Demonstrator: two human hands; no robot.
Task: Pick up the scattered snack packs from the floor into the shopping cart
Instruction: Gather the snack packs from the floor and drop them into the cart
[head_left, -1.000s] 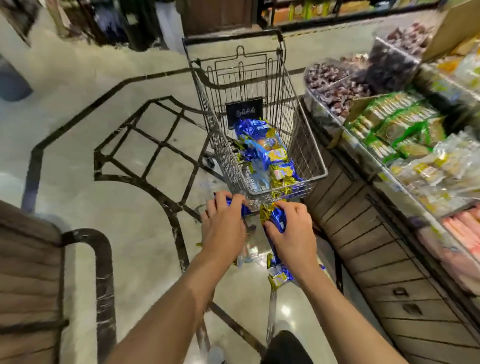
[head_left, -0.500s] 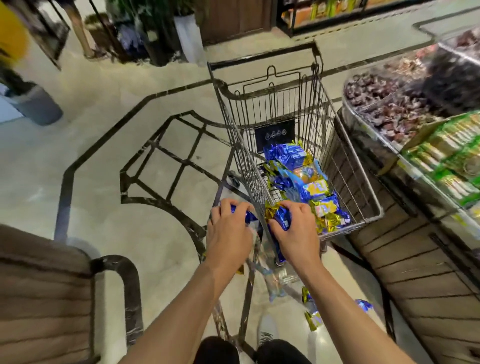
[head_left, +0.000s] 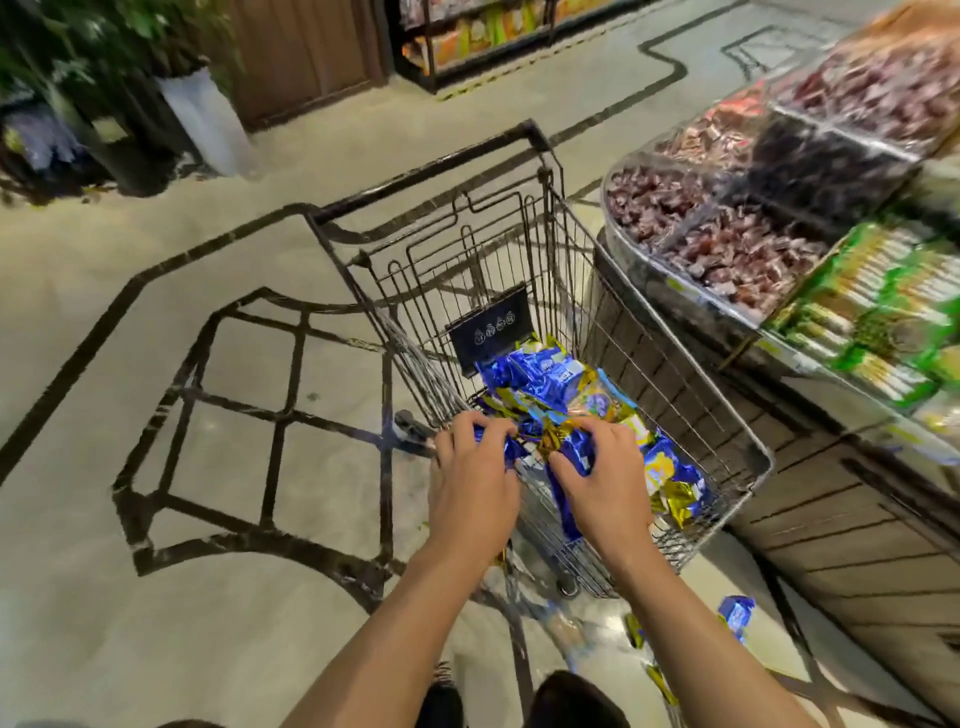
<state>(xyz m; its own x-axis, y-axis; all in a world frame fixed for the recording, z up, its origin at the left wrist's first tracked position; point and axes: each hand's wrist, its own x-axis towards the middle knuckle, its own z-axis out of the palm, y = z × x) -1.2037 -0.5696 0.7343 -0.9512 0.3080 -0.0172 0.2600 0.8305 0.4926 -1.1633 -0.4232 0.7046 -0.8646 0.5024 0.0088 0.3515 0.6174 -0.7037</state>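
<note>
Beige floor (head_left: 130, 597), apparently polished stone

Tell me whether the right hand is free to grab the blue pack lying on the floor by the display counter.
Probably not yet. The right hand grips a blue and gold pack over the cart; the floor pack lies unobstructed below, beside that forearm.

One wire shopping cart (head_left: 566, 291) is seen. Two hands are counted, a left hand (head_left: 475, 486) and a right hand (head_left: 605, 486). One blue snack pack (head_left: 736, 613) is seen on the floor; those in the cart cannot be counted exactly.
</note>
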